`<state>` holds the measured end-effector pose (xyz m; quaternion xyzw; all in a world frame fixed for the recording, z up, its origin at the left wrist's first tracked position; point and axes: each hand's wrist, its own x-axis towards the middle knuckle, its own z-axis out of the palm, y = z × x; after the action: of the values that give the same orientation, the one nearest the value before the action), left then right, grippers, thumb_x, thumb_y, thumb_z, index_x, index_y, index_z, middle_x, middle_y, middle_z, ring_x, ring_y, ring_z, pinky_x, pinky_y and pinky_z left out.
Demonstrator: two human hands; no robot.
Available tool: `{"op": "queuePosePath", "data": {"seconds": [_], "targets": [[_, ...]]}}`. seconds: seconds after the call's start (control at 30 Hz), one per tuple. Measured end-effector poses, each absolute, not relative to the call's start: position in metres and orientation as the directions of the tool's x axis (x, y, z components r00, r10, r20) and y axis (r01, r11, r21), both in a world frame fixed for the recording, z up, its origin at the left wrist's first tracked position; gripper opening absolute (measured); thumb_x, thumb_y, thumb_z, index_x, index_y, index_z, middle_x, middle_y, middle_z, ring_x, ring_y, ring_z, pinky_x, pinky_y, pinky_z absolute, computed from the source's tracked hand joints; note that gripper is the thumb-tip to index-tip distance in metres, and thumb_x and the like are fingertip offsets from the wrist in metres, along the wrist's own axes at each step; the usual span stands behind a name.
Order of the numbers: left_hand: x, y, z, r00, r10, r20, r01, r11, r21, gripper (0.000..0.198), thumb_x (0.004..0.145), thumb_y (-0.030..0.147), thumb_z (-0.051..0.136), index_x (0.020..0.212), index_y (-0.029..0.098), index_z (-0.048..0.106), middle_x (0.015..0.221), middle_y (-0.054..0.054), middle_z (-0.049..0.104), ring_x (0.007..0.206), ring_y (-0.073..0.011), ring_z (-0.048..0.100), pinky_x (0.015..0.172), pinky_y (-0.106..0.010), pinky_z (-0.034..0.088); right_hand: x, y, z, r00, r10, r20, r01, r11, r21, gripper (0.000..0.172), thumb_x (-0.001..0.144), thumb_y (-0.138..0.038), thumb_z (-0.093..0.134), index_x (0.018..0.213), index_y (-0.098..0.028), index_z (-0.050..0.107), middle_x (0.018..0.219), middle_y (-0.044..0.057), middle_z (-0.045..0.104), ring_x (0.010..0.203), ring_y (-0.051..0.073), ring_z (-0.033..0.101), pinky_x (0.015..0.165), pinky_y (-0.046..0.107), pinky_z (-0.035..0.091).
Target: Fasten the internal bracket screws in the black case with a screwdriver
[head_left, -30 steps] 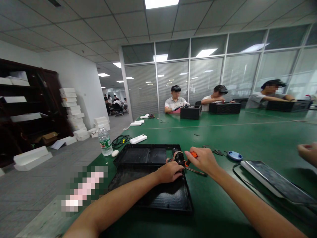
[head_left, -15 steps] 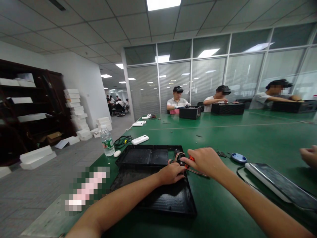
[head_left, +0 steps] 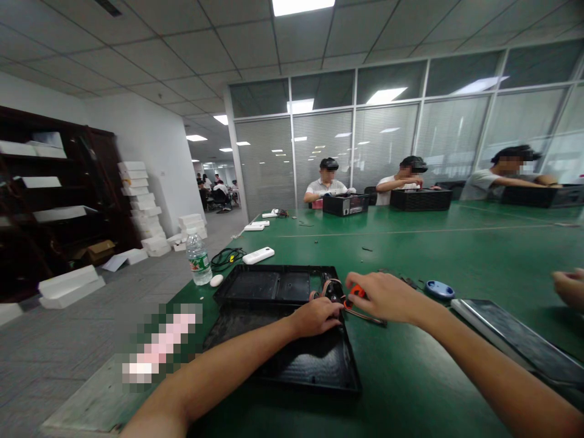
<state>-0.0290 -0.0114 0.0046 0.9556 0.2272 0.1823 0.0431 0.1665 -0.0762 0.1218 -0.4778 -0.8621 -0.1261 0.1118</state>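
Observation:
An opened black plastic case (head_left: 274, 285) lies on the green table (head_left: 456, 249) in front of me, its near half (head_left: 296, 365) toward me. My left hand (head_left: 314, 317) rests curled on a bundle of coloured wires and a small part (head_left: 329, 288) at the case's right edge. My right hand (head_left: 385, 297) is closed round an orange-handled screwdriver (head_left: 356, 292), its tip down at that part.
A water bottle (head_left: 198, 258), black cables (head_left: 225, 258) and white devices (head_left: 258, 255) lie at the left of the table. A blue disc (head_left: 438, 289) and a flat panel (head_left: 515, 337) sit to my right. Another person's hand (head_left: 569, 288) shows at the right edge; three people work at black boxes across the table.
My right hand has turned a little on the screwdriver and stayed at the same part. My left hand has held still. The far person's black box has shifted slightly left.

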Motion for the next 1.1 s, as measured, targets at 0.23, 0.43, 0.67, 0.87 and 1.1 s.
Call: {"op": "queuePosePath", "data": {"seconds": [0.23,0.43,0.67,0.87,1.1], "targets": [[-0.028,-0.008,0.004,0.821,0.453,0.346,0.399,-0.89,0.219,0.033,0.084,0.026,0.055,0.115,0.017,0.047,0.095,-0.004,0.061,0.093,-0.0159,0.054,0.086,-0.028,0.037,0.191,-0.068,0.126,-0.553,0.826,0.114,0.827,0.56,-0.044,0.038,0.083,-0.049,0.041,0.078,-0.021,0.067,0.072,0.006,0.067,0.067,0.021,0.061,0.059,0.027,0.037],[-0.026,-0.006,0.009,0.833,0.433,0.345,0.378,-0.9,0.218,0.031,0.081,0.026,0.059,0.11,0.018,0.052,0.091,-0.003,0.063,0.088,-0.0155,0.056,0.084,-0.027,0.038,0.247,-0.075,0.126,-0.505,0.855,-0.121,0.826,0.437,-0.357,0.037,0.083,-0.05,0.041,0.085,-0.019,0.06,0.067,0.002,0.059,0.058,0.016,0.057,0.053,0.025,0.038],[-0.018,-0.007,0.011,0.864,0.383,0.327,0.334,-0.922,0.195,0.016,0.083,0.024,0.055,0.096,0.017,0.062,0.093,-0.004,0.065,0.089,-0.015,0.057,0.087,-0.024,0.038,0.272,-0.079,0.107,-0.56,0.829,0.0,0.628,0.425,-0.652,0.032,0.083,-0.048,0.048,0.096,-0.019,0.05,0.078,-0.001,0.048,0.067,0.013,0.05,0.058,0.022,0.04],[-0.026,-0.008,0.029,0.929,0.271,0.253,0.23,-0.957,0.179,0.012,0.081,0.02,0.058,0.091,0.017,0.065,0.093,-0.004,0.066,0.089,-0.0141,0.058,0.087,-0.023,0.038,0.225,-0.098,0.089,-0.554,0.789,0.267,0.657,0.61,-0.443,0.032,0.087,-0.038,0.043,0.064,-0.016,0.047,0.064,-0.001,0.046,0.059,0.011,0.045,0.057,0.024,0.035],[-0.083,-0.033,0.045,0.951,0.289,0.114,0.269,-0.95,0.161,0.012,0.077,0.017,0.062,0.089,0.018,0.065,0.088,-0.004,0.066,0.088,-0.0169,0.057,0.085,-0.025,0.041,0.159,-0.153,0.047,-0.757,0.599,0.262,0.587,0.799,-0.13,0.015,0.081,-0.02,0.049,0.092,-0.023,0.059,0.093,0.001,0.061,0.072,0.013,0.059,0.059,0.023,0.038]]}}
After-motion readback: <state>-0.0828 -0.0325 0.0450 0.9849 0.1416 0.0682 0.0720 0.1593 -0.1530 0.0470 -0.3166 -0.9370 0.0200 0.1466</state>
